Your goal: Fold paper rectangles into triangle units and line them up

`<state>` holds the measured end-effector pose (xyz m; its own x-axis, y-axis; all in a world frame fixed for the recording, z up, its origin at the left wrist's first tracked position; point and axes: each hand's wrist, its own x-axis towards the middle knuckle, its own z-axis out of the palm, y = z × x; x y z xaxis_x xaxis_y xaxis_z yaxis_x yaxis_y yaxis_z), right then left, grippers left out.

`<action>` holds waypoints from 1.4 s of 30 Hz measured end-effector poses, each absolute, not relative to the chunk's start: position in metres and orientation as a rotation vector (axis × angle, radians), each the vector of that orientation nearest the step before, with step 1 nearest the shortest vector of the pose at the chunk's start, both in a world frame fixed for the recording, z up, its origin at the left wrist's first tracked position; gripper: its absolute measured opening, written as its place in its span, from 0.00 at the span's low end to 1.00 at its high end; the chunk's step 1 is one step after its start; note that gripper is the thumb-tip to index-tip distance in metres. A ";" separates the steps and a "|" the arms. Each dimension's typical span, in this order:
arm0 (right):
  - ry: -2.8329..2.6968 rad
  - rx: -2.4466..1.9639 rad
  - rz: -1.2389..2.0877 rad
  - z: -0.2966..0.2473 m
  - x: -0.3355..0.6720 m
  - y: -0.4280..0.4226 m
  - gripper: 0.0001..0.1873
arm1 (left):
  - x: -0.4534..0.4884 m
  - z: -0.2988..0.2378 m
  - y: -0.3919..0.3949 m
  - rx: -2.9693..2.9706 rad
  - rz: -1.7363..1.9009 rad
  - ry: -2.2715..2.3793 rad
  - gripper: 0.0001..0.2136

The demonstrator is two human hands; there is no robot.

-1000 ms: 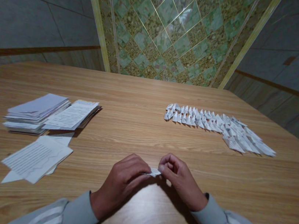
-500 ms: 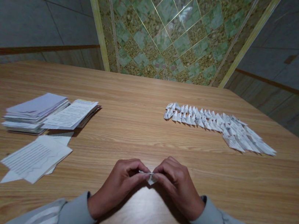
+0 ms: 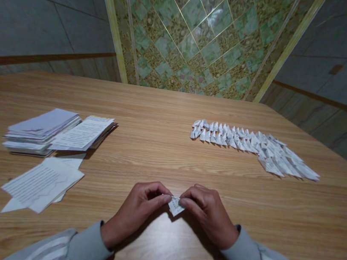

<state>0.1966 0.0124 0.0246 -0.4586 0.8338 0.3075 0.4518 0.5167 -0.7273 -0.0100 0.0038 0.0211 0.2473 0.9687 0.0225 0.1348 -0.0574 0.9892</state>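
Between my hands is a small folded piece of paper, white with dark print, its point hanging downward toward me. My left hand pinches its left upper corner between thumb and fingers. The right upper corner is pinched by my right hand in the same way. The folded paper is held just above the wooden table, near the middle of the front part. The fingertips behind the paper are hidden.
Rows of folded paper pieces lie at the back right of the table. At left stand a thick paper stack and a printed stack. Several loose sheets lie in front of them. A tiled wall rises behind.
My fingertips have moved slightly apart and the paper has tilted, so more of its printed face shows between them. The stacks and folded rows stay as they were.
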 end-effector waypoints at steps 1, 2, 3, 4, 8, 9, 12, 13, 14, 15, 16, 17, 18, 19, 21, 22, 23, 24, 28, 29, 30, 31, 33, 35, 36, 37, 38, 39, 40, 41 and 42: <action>-2.097 -1.050 0.739 0.024 0.197 0.013 0.10 | -0.010 0.021 0.005 1.432 0.982 1.111 0.08; -2.095 -1.054 0.733 0.025 0.197 0.013 0.10 | -0.010 0.021 0.006 1.417 0.984 1.123 0.08; -2.093 -1.057 0.730 0.025 0.198 0.013 0.10 | -0.011 0.020 0.007 1.405 0.985 1.134 0.08; -2.090 -1.059 0.731 0.025 0.198 0.013 0.10 | -0.011 0.020 0.008 1.395 0.987 1.144 0.08; -2.062 -1.069 0.812 0.028 0.197 0.013 0.10 | -0.014 0.020 0.010 1.401 0.980 1.140 0.10; -2.047 -1.074 0.848 0.029 0.197 0.013 0.10 | -0.014 0.020 0.010 1.404 0.973 1.128 0.10; -2.001 -1.089 0.930 0.030 0.196 0.012 0.11 | -0.014 0.020 0.008 1.382 0.978 1.106 0.10; -1.986 -1.092 0.944 0.030 0.196 0.012 0.11 | -0.013 0.020 0.008 1.373 0.990 1.104 0.10; -1.967 -1.095 0.956 0.030 0.196 0.012 0.12 | -0.012 0.020 0.008 1.363 1.005 1.100 0.10; -1.945 -1.096 0.967 0.030 0.196 0.012 0.12 | -0.011 0.020 0.008 1.352 1.016 1.090 0.08; -1.924 -1.097 0.980 0.030 0.196 0.012 0.12 | -0.011 0.020 0.008 1.343 1.015 1.075 0.08; -1.907 -1.098 0.998 0.030 0.195 0.012 0.12 | -0.010 0.020 0.009 1.331 1.008 1.059 0.08; -1.899 -1.099 1.019 0.029 0.195 0.012 0.12 | -0.009 0.020 0.009 1.313 0.993 1.044 0.09; -1.900 -1.099 1.040 0.029 0.195 0.012 0.12 | -0.008 0.020 0.009 1.294 0.976 1.036 0.09; -1.931 -1.095 1.073 0.029 0.195 0.012 0.10 | -0.008 0.019 0.009 1.261 0.959 1.042 0.11; -1.948 -1.093 1.086 0.029 0.195 0.012 0.10 | -0.009 0.019 0.009 1.247 0.965 1.050 0.12; -1.961 -1.092 1.102 0.030 0.195 0.011 0.10 | -0.009 0.018 0.009 1.236 0.978 1.058 0.12; -1.967 -1.091 1.119 0.030 0.195 0.011 0.10 | -0.010 0.018 0.008 1.234 0.990 1.068 0.12; -1.958 -1.092 1.158 0.032 0.197 0.010 0.12 | -0.012 0.018 0.007 1.268 1.009 1.085 0.11; -1.959 -1.088 1.149 0.032 0.197 0.010 0.12 | -0.011 0.018 0.007 1.275 1.013 1.081 0.11; -1.960 -1.082 1.141 0.032 0.197 0.009 0.13 | -0.011 0.018 0.007 1.271 1.021 1.075 0.11; -1.957 -1.078 1.136 0.032 0.197 0.009 0.13 | -0.011 0.018 0.008 1.257 1.028 1.067 0.10; -1.952 -1.078 1.140 0.032 0.197 0.009 0.13 | -0.010 0.018 0.010 1.216 1.030 1.058 0.08; -1.975 -1.083 1.132 0.032 0.197 0.009 0.12 | -0.010 0.018 0.011 1.195 1.026 1.059 0.09; -2.006 -1.084 1.110 0.032 0.196 0.009 0.12 | -0.010 0.017 0.011 1.195 1.025 1.059 0.10; -2.046 -1.084 1.075 0.031 0.196 0.009 0.11 | -0.010 0.017 0.011 1.198 1.024 1.057 0.11; -2.085 -1.085 1.032 0.031 0.196 0.009 0.10 | -0.010 0.016 0.011 1.200 1.021 1.050 0.11; -2.117 -1.086 0.990 0.030 0.195 0.009 0.09 | -0.010 0.016 0.010 1.200 1.015 1.037 0.12; -2.140 -1.085 0.956 0.029 0.195 0.009 0.09 | -0.010 0.015 0.009 1.200 1.006 1.022 0.12; -2.148 -1.082 0.939 0.028 0.194 0.010 0.08 | -0.010 0.014 0.008 1.206 0.989 1.004 0.12; -2.154 -1.071 0.936 0.027 0.193 0.010 0.09 | -0.010 0.014 0.007 1.217 0.979 0.984 0.12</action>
<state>0.1935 0.0095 0.0271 -0.5290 0.8323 0.1659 0.4467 0.4392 -0.7795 -0.0097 0.0071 0.0137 0.2808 0.9573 -0.0684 -0.0635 0.0896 0.9939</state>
